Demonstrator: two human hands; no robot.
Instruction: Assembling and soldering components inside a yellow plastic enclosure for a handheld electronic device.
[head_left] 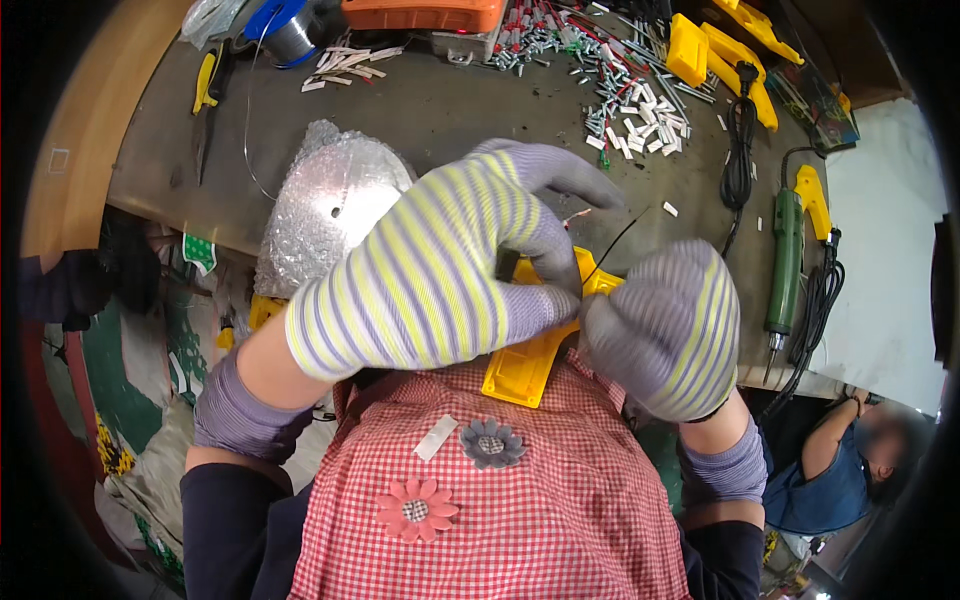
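Note:
Both my hands wear striped grey and yellow-green knit gloves. In front of my apron is a yellow plastic housing half [517,378], hollow side up and tilted. My left hand [440,250] reaches over it from the left, its thumb and a lower finger closed on the housing and its upper fingers stretched out beyond. Blurred a little, my right hand [665,330] is curled at the housing's right side; what its fingertips hold is hidden. A thin black wire [622,238] rises between the hands. Near my left fingers, a short light-coloured wire end [577,214] shows.
Bubble wrap over a silvery rounded bundle [345,190] lies left of my hands. Beyond are screws [590,75], white strips [640,118], a blue solder spool [280,30] and yellow-handled pliers [206,85]. At right: a green electric screwdriver [785,260], coiled black cord [738,140] and another person [825,470].

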